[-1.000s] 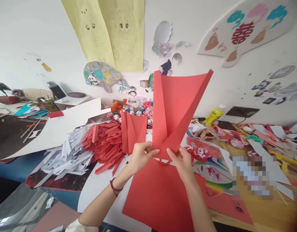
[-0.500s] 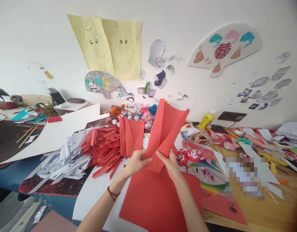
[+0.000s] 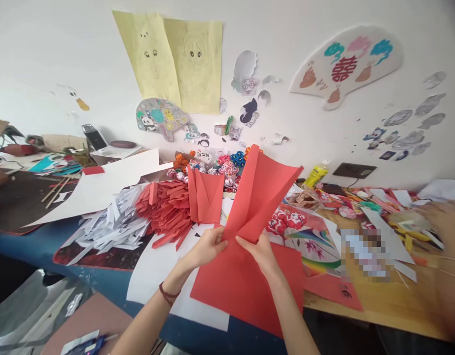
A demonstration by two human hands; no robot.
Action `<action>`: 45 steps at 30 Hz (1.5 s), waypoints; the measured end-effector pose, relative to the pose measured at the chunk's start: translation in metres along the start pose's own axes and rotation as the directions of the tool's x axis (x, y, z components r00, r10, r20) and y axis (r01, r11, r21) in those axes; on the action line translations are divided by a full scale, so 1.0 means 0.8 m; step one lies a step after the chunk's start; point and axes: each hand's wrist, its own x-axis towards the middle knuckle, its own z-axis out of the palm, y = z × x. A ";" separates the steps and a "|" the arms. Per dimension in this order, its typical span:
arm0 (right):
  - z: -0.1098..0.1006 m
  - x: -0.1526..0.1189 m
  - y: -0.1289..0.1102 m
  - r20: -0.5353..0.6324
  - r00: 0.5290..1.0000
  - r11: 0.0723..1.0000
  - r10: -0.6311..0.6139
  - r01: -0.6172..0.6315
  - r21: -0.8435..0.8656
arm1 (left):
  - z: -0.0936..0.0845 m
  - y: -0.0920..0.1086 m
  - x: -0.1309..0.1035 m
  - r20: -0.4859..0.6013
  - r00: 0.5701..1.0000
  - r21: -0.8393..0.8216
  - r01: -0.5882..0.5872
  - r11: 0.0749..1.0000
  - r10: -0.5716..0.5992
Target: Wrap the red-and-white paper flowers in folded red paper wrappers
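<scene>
My left hand (image 3: 208,245) pinches the lower left edge of a creased red sheet of paper (image 3: 266,190), thumb against it. At its lower right edge, my right hand (image 3: 260,252) grips the same sheet between thumb and fingers. The sheet stands up tilted to the right, its left side folded over and its right side flaring open. Below both hands lies a flat red sheet (image 3: 245,291). Just behind my left hand is another folded red paper (image 3: 207,196), beside a pile of red paper strips (image 3: 164,209).
White paper strips (image 3: 109,222) are heaped at left, near a large white sheet (image 3: 90,192). Paper flowers (image 3: 229,167) stand along the wall. A yellow bottle (image 3: 316,175) is behind at right. Another person's blurred hand (image 3: 447,256) is at the right edge; a blue tool (image 3: 88,345) lies lower left.
The view has shifted, with the desk showing higher. The held red sheet flares wider to the right, and its lower end sits differently between my hands. Another person's hand has appeared at right.
</scene>
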 end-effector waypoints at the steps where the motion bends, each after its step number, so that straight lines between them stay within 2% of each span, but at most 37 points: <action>1: 0.001 -0.002 0.000 0.017 1.000 1.000 0.021 -0.021 0.006 | 0.001 0.001 -0.001 -0.002 1.000 -0.011 0.005 1.000 -0.005; 6: 0.001 -0.004 -0.016 -0.049 0.998 0.997 -0.026 0.023 -0.072 | -0.001 0.001 0.003 -0.074 0.996 -0.020 0.049 0.999 -0.050; 10: 0.002 -0.005 -0.043 -0.095 0.992 0.989 -0.079 0.066 -0.129 | -0.010 0.016 0.005 -0.127 0.992 -0.010 0.007 1.000 -0.008; 13: 0.001 -0.003 -0.062 -0.183 0.979 0.989 -0.091 0.066 -0.136 | -0.018 0.031 0.004 -0.208 0.974 0.079 -0.074 0.994 0.089; 16: -0.001 0.004 -0.073 -0.201 0.977 0.990 -0.072 0.044 -0.137 | -0.023 0.040 0.005 -0.276 0.917 0.296 -0.205 0.933 0.289; 18: -0.001 0.009 -0.076 -0.198 0.979 0.994 -0.055 0.034 -0.107 | -0.024 0.041 0.010 -0.234 0.877 0.451 -0.285 0.846 0.420; 21: 0.000 0.016 -0.077 -0.199 0.980 1.000 -0.016 0.018 0.003 | -0.025 0.038 0.022 -0.143 0.847 0.592 -0.341 0.731 0.511; 25: -0.001 0.022 -0.078 -0.180 0.984 0.991 0.018 0.006 0.134 | -0.027 0.035 0.035 -0.105 0.817 0.625 -0.389 0.677 0.567; 30: -0.002 0.023 -0.083 -0.196 0.979 0.985 0.057 -0.022 0.174 | -0.028 0.037 0.037 -0.030 0.757 0.684 -0.460 0.566 0.652; 33: -0.001 0.021 -0.090 -0.184 0.980 0.973 0.076 -0.033 0.229 | -0.029 0.039 0.036 -0.006 0.749 0.698 -0.471 0.539 0.663; 40: 0.006 0.015 -0.104 -0.061 0.992 0.930 0.108 -0.080 0.358 | -0.032 0.049 0.033 0.050 0.725 0.693 -0.520 0.499 0.687; 45: 0.012 0.017 -0.108 -0.019 0.994 0.895 0.110 -0.090 0.437 | -0.031 0.052 0.035 0.035 0.735 0.752 -0.466 0.466 0.678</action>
